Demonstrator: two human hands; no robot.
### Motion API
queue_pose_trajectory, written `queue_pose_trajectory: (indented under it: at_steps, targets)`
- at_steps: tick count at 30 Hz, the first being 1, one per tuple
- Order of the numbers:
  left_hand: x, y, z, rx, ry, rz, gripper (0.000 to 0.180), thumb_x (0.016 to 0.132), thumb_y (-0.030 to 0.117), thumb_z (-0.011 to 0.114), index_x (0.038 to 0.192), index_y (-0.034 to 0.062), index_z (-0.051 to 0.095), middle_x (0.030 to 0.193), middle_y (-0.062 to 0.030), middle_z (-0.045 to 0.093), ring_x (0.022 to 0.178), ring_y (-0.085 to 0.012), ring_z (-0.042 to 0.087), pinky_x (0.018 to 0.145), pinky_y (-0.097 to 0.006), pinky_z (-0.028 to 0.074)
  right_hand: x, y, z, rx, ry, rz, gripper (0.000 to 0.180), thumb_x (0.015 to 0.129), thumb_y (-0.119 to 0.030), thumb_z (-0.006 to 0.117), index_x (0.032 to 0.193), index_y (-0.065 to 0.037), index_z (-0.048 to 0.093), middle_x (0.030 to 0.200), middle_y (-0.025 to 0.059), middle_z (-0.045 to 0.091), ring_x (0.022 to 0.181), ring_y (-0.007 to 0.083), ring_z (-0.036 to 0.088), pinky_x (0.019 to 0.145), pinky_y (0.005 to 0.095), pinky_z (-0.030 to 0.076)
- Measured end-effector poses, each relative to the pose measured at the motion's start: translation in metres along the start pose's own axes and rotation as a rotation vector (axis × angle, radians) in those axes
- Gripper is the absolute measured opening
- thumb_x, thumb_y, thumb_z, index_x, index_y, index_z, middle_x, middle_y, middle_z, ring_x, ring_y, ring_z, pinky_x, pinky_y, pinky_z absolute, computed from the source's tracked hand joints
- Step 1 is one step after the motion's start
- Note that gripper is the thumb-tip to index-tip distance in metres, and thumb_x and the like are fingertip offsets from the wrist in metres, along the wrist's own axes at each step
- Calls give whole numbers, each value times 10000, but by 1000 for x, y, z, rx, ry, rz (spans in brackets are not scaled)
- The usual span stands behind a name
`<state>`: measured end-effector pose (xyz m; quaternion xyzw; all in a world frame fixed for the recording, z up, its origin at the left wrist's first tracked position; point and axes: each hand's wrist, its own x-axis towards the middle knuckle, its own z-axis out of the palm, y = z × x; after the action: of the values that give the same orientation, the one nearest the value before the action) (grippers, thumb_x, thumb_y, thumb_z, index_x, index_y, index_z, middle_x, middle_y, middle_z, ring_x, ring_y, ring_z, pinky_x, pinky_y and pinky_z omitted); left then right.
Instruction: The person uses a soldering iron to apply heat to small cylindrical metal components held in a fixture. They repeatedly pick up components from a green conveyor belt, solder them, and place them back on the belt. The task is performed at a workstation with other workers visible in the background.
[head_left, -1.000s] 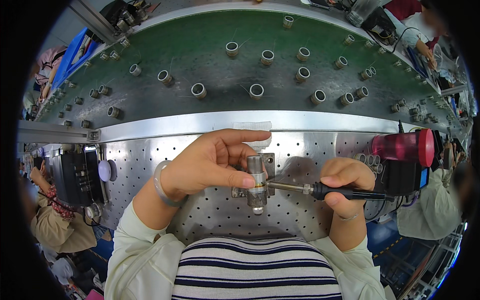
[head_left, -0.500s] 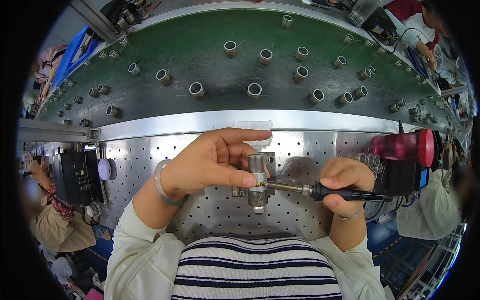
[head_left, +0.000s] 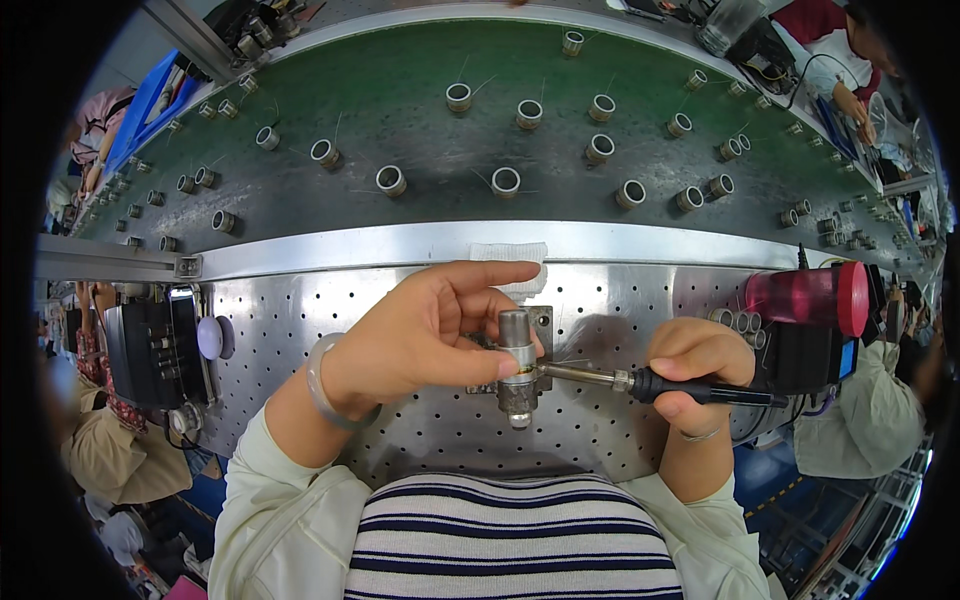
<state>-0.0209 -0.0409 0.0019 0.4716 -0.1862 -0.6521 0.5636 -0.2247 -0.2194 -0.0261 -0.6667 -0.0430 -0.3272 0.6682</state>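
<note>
Though sleeves (head_left: pixel 506 182) on the belt (head_left: pixel 400 125) sit nearer nine o'clock than before, the left hand (head_left: pixel 420 340) still pinches a collar (head_left: pixel 525 357) at centre; the right hand (head_left: pixel 702 355) grips a soldering iron (head_left: pixel 645 384) toward three o'clock.

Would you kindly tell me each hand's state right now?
Left hand: closed on the metal ring around the post.
Right hand: closed, holding the black-handled soldering iron.

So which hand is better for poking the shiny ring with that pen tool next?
Probably the right hand: it grips the black-handled tool, whose tip points at the ring. The left hand is busy holding that ring.
</note>
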Motion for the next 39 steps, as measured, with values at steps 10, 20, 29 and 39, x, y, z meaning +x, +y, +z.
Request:
queue_pose_trajectory:
  at_steps: [10,20,29,39]
  targets:
    - [1,-1,3,-29,-2,-6,753,733,-44,695,1407,-52,360,1008,-158,648,933,-171,632,832,-254,511,-1,-1,-2,-19,-30,26,239,658,-4,785,849,53,652,687,127,634,569,200,593,520,267,447]
    - [8,-1,-8,-41,-94,-41,774,723,-44,720,1408,-46,362,1019,-165,654,938,-176,636,811,-244,498,-5,3,-4,61,68,11,236,669,-2,783,853,60,649,719,142,639,576,203,589,536,281,453]
    - [10,-4,-10,-60,-109,-18,771,724,-40,741,1401,-47,371,1020,-169,659,940,-184,643,807,-250,503,-2,1,-5,18,-13,31,249,658,5,795,858,56,655,713,135,644,579,205,605,525,271,453]
    - [10,-3,-8,-44,-89,-21,770,720,-44,740,1398,-50,374,1027,-176,660,925,-184,649,807,-254,506,0,-1,-7,-52,-66,12,240,652,7,791,846,42,653,701,125,642,572,196,601,512,261,453]
